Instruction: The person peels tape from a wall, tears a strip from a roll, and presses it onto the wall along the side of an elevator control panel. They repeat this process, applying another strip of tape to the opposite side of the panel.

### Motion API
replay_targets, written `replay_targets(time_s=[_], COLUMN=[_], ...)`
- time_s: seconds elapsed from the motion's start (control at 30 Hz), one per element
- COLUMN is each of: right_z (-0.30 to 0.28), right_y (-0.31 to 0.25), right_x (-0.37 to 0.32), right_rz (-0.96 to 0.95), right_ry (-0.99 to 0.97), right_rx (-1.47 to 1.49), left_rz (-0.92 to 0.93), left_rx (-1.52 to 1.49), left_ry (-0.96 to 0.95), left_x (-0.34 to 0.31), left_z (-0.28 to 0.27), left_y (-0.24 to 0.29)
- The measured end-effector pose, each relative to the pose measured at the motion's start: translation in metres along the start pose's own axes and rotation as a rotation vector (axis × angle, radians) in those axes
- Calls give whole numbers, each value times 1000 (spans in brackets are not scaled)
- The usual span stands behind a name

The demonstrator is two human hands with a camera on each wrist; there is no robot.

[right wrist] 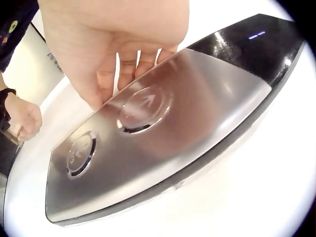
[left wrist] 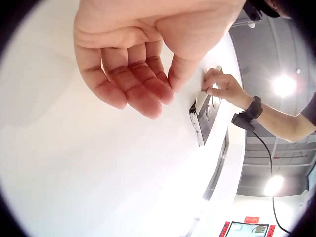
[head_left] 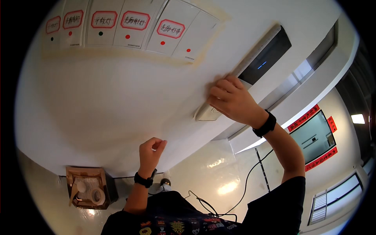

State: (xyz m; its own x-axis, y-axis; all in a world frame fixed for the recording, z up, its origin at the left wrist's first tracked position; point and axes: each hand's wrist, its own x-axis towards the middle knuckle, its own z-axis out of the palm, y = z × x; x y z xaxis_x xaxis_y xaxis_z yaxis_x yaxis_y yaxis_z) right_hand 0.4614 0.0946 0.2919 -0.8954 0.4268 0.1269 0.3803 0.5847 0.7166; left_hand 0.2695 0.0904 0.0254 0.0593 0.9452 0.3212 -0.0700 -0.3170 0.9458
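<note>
A lift call panel (head_left: 270, 55) is mounted on the white wall, with a dark display on its upper part. In the right wrist view its brushed metal face (right wrist: 197, 118) carries two round arrow buttons. My right hand (head_left: 235, 101) is at the panel's left long edge, fingers bent and thumb (right wrist: 91, 94) right at the rim. I cannot tell whether it pinches anything there. My left hand (head_left: 149, 154) hangs in front of the wall below, fingers (left wrist: 143, 98) loosely curled and holding nothing.
Labelled white switch plates (head_left: 135, 23) edged with pale tape are higher on the wall. An open box (head_left: 105, 184) with a tape roll (head_left: 97, 196) stands low at the left. A black cable (head_left: 246, 184) runs behind my right arm. A recessed opening (head_left: 303, 72) lies right of the panel.
</note>
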Motion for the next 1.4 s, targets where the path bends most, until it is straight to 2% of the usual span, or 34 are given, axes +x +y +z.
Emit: replay_targets(time_s=[0.43, 0.77, 0.87, 1.03, 1.07, 1.13, 1.17, 1.27, 1.37, 1.4], right_z=[47, 60, 59, 65, 57, 48, 47, 41, 43, 46], right_y=[-18, -29, -36, -80, -89, -106, -113, -117, -131, -137], right_x=[-22, -27, -28, -40, -38, -37, -38, -47, -65, -73], right_rz=[-14, -21, -57, -121, -97, 59, 156, 471, 863, 979], right_ry=[20, 17, -86, -70, -71, 24, 84, 238, 383, 437], right_rx=[34, 71, 92, 420, 444, 509, 542, 552, 625, 689], left_rz=[-21, -62, -62, -31, 61, 247, 265, 454, 620, 666], left_rx=[-4, 21, 23, 53, 62, 82, 65, 78, 141, 184], left_ry=[-1, 4, 4, -11, 12, 51, -27, -49, 4, -30], left_x=[8, 7, 8, 6, 7, 11, 12, 25, 44, 50], left_z=[14, 13, 13, 12, 14, 22, 27, 59, 82, 88], left_y=[19, 21, 25, 29, 30, 40, 49, 65, 84, 84])
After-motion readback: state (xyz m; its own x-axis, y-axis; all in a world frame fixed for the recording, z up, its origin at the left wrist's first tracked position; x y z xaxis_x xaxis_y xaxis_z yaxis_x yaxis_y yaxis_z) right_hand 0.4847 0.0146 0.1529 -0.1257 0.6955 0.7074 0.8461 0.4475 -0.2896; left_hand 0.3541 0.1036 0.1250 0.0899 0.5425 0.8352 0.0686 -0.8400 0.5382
